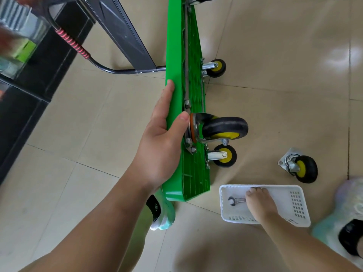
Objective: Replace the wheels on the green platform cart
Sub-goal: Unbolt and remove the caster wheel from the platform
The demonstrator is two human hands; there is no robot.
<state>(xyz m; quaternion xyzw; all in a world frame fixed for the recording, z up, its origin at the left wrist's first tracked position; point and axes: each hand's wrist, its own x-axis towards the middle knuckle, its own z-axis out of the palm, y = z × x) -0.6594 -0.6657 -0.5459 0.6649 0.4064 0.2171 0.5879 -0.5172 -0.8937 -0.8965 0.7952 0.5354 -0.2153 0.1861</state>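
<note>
Green cart (173,55), stood on edge, is gripped by left hand (159,142). Wrench (234,201) in basket (284,195) is met by right hand (259,203); whether it is grasped cannot be told.

Qty: 5 wheels (225,127), 1 ea cart (174,107), basket (294,218), wrench (234,201).

The one head camera looked steeply down from close above the floor (275,55). The cart (174,55) stretched toward 12 o'clock.

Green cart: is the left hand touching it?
Touching. The head view shows the left hand holding the green cart by its edge, fingers flat against one side and thumb pressed over the other.
</note>
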